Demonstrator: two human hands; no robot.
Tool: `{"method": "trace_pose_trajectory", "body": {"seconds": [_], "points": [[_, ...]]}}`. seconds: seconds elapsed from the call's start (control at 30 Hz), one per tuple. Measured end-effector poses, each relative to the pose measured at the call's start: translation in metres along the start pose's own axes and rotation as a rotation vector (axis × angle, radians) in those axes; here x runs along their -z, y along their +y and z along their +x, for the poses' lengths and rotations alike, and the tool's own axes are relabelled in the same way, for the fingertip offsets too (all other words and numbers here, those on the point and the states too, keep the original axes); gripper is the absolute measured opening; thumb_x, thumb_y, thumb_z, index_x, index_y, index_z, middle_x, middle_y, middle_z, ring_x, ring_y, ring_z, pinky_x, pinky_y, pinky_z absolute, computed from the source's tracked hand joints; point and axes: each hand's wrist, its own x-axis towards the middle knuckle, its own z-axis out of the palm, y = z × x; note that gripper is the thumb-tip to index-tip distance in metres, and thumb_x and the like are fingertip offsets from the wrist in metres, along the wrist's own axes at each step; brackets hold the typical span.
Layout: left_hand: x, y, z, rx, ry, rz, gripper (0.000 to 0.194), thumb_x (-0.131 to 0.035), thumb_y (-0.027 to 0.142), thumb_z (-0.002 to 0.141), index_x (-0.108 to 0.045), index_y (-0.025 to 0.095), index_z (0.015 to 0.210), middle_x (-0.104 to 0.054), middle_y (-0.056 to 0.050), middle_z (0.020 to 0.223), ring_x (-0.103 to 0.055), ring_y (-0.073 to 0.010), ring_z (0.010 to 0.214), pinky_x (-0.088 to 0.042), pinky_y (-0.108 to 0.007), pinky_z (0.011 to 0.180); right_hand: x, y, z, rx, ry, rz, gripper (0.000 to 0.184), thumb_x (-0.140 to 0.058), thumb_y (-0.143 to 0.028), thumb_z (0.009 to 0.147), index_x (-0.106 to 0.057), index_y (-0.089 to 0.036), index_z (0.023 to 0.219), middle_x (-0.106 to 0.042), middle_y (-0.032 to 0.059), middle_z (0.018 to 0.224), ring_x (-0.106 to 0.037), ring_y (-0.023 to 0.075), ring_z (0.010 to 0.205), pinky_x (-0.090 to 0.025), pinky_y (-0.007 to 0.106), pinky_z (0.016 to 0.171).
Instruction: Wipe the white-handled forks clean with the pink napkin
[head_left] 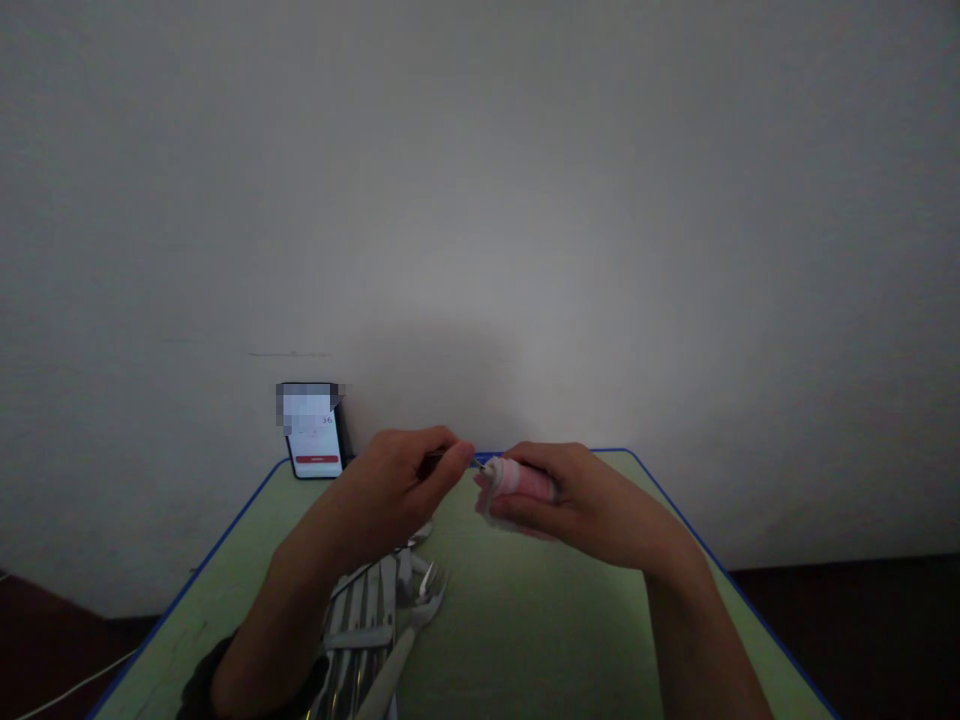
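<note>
Cloth point(529, 480), pink and white, is resting in the right grip point(592, 500), above the far part of the worktop point(517, 630), while the left grip point(397, 490) is holding a thin metal piece point(479, 463) toward its left end. Judging by the pose, the person is working the cloth against the metal piece, perhaps wiping its tip; the single view is not settling how far the tip is reaching into the folds. The next move is probably calling for a steady left pinch, with the right grip pressing the cloth snugly without losing the loose edge.

The left grip is pinching the metal piece between thumb and forefinger, leaving hardly any gap. The right grip is curving around the cloth, thumb on the near side and fingers on the far side.

The cloth is looking soft, bunching into a rough tube with a whitish end and a pale edge hanging below. The metal piece is showing only a short glinting length, the left grip hiding the rest. Nearer the person, a cutlery pile point(362, 605) is lying on the worktop, a fork point(429, 608) sitting at its right side.
</note>
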Motion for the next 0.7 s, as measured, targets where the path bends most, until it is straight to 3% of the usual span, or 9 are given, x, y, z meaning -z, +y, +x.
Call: {"method": "trace_pose_trajectory", "body": {"seconds": [0.23,0.7], "points": [[-0.0055,0.0096,0.0006,-0.077,-0.025,-0.053,0.025,-0.046,0.037,0.088,-0.062,0.018,0.09,-0.064,0.001,0.077,-0.054,-0.0111,0.065,-0.038,-0.022,0.06,-0.0028,-0.0003,0.0023,0.03,-0.029,0.036,0.032,-0.05,-0.047,0.086,-0.057,-0.017,0.081,-0.055,-0.0026,0.067,-0.044,0.0092,0.059,-0.029,0.023,0.052],[-0.0055,0.0056,-0.0011,-0.098,0.105,-0.019,0.026,-0.049,0.04,0.087,-0.061,0.017,0.089,-0.065,0.0,0.077,-0.056,-0.011,0.063,-0.04,-0.021,0.058,0.0001,0.0052,0.0,-0.006,-0.023,0.124,0.036,-0.054,-0.05,0.082,-0.061,-0.015,0.08,-0.054,-0.0016,0.067,-0.045,0.0098,0.06,-0.032,0.022,0.052]]}}
